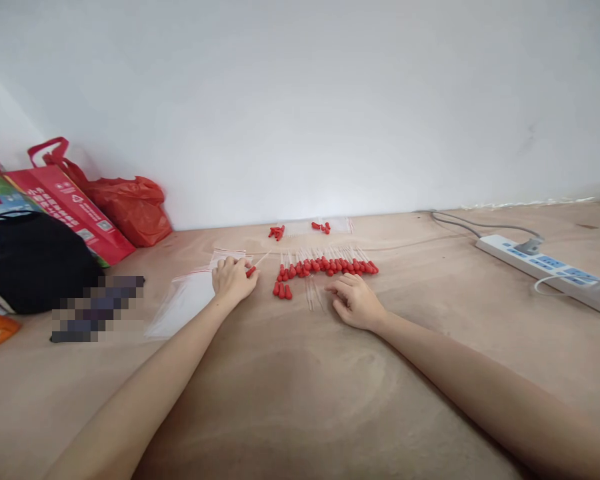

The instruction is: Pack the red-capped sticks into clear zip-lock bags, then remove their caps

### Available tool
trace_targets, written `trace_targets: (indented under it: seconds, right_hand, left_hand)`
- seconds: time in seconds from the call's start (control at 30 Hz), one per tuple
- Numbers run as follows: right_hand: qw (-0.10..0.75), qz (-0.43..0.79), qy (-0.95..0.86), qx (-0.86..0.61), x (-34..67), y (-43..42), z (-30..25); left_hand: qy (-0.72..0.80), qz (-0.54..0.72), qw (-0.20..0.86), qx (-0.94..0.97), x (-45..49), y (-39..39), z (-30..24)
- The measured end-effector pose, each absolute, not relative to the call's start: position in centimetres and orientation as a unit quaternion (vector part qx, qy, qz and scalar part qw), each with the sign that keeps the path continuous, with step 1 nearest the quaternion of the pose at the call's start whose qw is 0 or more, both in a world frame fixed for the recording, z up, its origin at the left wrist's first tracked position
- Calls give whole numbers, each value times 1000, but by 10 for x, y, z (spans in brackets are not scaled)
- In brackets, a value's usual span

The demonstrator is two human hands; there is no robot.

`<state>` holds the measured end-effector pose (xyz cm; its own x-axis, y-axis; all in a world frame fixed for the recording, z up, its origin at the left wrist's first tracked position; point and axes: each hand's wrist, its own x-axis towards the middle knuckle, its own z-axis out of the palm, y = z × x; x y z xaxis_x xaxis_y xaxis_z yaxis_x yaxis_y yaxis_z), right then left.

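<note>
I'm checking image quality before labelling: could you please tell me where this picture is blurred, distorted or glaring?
Head view: a pixelated patch masks something left of the left hand; wide-angle stretch lengthens both forearms; soft, even light, faint glare on the wall; the droppers stay fairly sharp.

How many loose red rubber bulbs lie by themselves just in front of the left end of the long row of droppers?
3 loose red bulbs lie side by side on the table, between the left hand and the right hand. More may be hidden within the row of droppers.

Both bare arms outstretched, left hand curled, apparently pinching, right hand palm-down with fingers bent.
</note>
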<state>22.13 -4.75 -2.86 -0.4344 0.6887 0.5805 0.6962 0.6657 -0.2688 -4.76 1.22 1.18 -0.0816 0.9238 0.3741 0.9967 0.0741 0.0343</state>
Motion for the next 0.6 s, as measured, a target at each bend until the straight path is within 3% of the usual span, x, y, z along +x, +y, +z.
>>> trace_targets:
  seconds: [0.4,0.6]
  right_hand:
    - [299,-19,-871,-391,219,-51,-23]
    - [312,-20,-867,-387,221,-52,-26]
  left_hand:
    - [-692,-129,189,-685,-44,22,1]
    - [-638,-304,207,-677,-39,3,1]
